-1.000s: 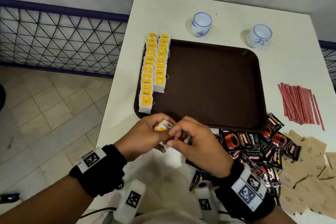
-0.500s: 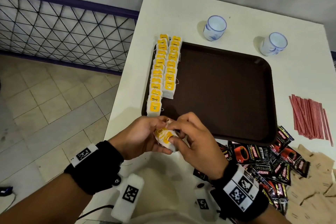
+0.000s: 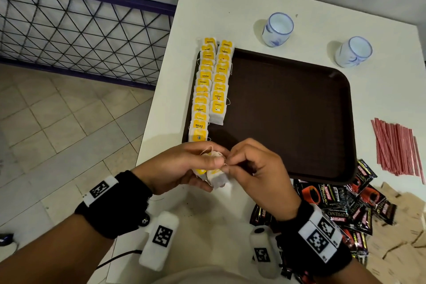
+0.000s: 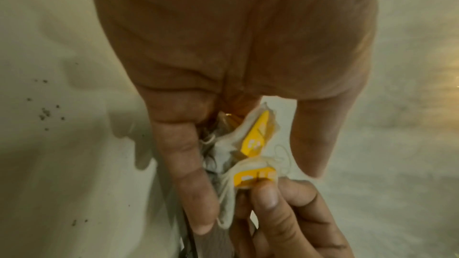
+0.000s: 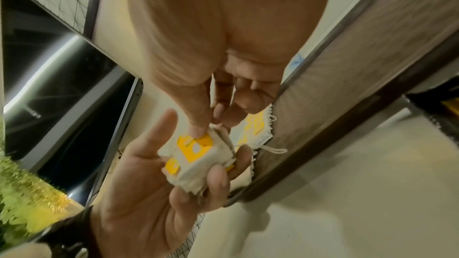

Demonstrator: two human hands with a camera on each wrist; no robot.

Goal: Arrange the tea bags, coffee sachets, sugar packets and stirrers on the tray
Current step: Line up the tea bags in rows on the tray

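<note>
We note a small clutch of tea bags (image 3: 213, 172) held in the air just short of the near left corner of the brown tray (image 3: 299, 108). They are white paper pouches with yellow tags; thin strings loop loose around them. From the left wrist view the pouches look crumpled and bunched, two yellow tags showing, one edge-on.

On the tray, two overlapping rows of tea bags (image 3: 211, 85) run along its left edge, yellow tags upward; the left row is longer and reaches nearer to us. The rest of the tray floor is bare brown.

Our left hand (image 3: 175, 166) is palm-up under the clutch, its fingers (image 5: 216, 180) curled round the pouches from below and the thumb lying across them. Our right hand (image 3: 255, 173) comes in from the right, knuckles up; its thumb and forefinger pinch the top tag of the uppermost pouch, the other fingers loosely curled behind. The two hands touch at the clutch.

On the white surface (image 3: 219, 7), coffee sachets (image 3: 341, 203) in black and red lie heaped just beside the tray's near right corner. Brown sugar packets (image 3: 403, 226) spread to their right. Red stirrers (image 3: 396, 147) lie in a loose bundle right of the tray. Two white-and-blue cups (image 3: 277, 29) stand beyond the far edge of the tray.
</note>
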